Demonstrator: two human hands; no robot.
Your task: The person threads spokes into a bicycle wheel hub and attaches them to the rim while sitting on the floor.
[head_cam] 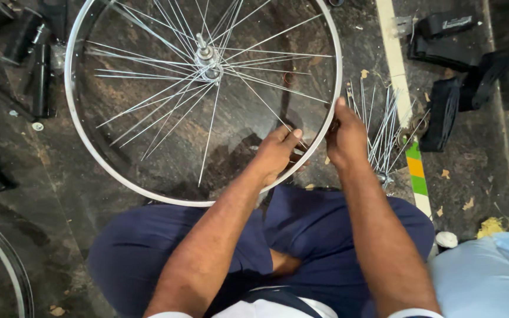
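Left hand (278,150) pinches a spoke (266,109) inside the rim (83,138); right hand (346,138) grips the rim's outer edge, loose spokes (384,126) just beyond.

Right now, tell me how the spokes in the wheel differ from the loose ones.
The wheel spokes fan out from the hub, strung to the rim; the loose spokes lie bundled on the floor, right of the right hand. Both are thin, silver.

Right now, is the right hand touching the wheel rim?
Touching. The head view shows the right hand pressed against the outer edge of the silver wheel rim, thumb up along it, with no gap between them.
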